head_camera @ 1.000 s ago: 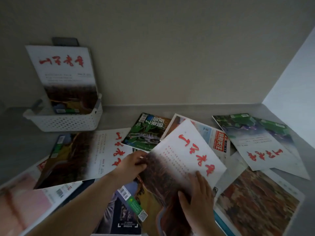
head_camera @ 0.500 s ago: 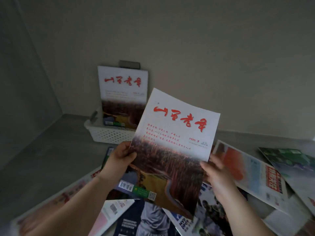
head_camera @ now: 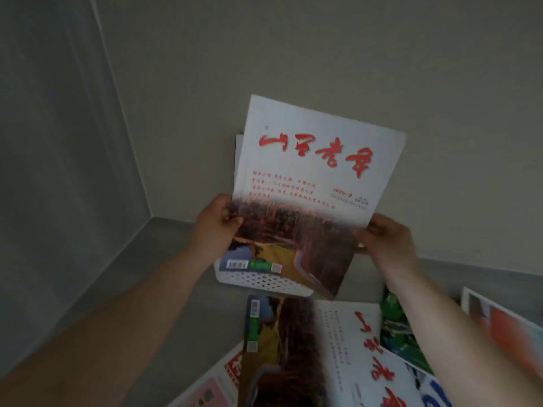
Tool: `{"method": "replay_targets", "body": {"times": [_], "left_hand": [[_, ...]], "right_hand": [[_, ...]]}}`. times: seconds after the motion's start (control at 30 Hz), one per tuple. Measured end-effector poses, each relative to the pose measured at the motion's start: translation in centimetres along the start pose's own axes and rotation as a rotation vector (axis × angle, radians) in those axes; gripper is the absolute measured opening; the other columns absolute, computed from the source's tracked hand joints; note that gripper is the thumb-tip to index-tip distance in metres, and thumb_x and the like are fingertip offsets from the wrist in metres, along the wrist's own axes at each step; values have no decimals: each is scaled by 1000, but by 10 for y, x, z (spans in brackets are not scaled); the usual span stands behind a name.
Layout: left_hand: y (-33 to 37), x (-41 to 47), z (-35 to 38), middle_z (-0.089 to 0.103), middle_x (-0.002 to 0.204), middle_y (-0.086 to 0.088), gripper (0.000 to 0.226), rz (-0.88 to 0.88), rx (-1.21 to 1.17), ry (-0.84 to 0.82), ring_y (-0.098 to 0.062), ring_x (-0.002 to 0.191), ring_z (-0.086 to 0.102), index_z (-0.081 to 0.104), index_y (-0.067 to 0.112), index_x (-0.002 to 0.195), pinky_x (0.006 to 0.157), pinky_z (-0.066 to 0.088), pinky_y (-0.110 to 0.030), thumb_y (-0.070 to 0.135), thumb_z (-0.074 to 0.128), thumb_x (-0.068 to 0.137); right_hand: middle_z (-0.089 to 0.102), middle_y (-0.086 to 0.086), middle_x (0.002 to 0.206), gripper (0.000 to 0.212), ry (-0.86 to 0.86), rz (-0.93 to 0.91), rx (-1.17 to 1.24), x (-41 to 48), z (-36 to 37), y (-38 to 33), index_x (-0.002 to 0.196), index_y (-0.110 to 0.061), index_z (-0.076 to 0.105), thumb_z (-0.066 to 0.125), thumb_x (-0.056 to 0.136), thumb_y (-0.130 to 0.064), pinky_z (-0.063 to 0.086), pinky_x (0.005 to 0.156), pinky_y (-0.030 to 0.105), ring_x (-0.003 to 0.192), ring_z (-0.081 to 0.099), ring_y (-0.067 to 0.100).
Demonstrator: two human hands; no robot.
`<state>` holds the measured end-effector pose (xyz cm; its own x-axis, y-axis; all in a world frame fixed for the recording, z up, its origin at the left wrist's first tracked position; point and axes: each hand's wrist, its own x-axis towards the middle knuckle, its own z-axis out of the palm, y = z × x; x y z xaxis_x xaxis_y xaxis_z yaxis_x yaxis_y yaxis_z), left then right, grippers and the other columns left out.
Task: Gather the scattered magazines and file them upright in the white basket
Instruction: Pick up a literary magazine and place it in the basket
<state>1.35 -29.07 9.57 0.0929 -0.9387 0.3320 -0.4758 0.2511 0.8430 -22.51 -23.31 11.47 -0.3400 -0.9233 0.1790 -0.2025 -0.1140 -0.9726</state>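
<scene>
Both hands grip one magazine (head_camera: 311, 183), white on top with red brush lettering and a reddish-brown landscape below. It is held in the air in front of and above the white basket (head_camera: 258, 282), facing the camera and tilted clockwise, and its lower corner hangs past the basket's front wall.

The left hand (head_camera: 216, 227) pinches the left edge about halfway down, thumb on the cover and fingers curled behind. The right hand (head_camera: 385, 242) clasps the right edge lower down, fingers wrapped round it.

The basket stands on the desk (head_camera: 164, 259) against the wall (head_camera: 293, 54), mostly hidden by the held copy. A thin white strip of a filed magazine (head_camera: 238, 154) shows behind the basket's left end, standing upright.

In front of the basket, nearer the camera, a matching magazine (head_camera: 308, 348) lies flat on the desk, and a green one (head_camera: 393, 324) lies just to its right, partly under the right forearm.
</scene>
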Motion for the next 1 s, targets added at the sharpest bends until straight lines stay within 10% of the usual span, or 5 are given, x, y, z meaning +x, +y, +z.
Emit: {"method": "replay_targets", "body": {"times": [0.37, 0.5, 1.0], "left_hand": [[-44, 74, 11, 68, 106, -23, 25, -19, 177, 26, -35, 97, 61, 64, 5, 107, 67, 34, -24, 15, 50, 89], [-62, 83, 21, 67, 110, -21, 25, -91, 212, -26, -34, 100, 60, 66, 6, 106, 71, 35, -24, 17, 53, 87], [-88, 99, 45, 64, 117, -18, 26, -159, 219, 77, -32, 106, 56, 61, 5, 110, 77, 38, -25, 12, 49, 88]], "right_hand": [[66, -1, 75, 20, 86, 3, -91, 75, 55, 16, 87, -10, 70, 61, 77, 4, 53, 78, 39, 68, 58, 14], [66, 0, 75, 37, 93, 68, -105, 88, 66, 36, 62, -32, 66, 62, 77, 2, 53, 82, 47, 75, 60, 19], [61, 5, 83, 16, 87, 137, -328, 109, 73, 78, 95, -7, 65, 60, 81, -10, 50, 77, 40, 79, 57, 23]]}}
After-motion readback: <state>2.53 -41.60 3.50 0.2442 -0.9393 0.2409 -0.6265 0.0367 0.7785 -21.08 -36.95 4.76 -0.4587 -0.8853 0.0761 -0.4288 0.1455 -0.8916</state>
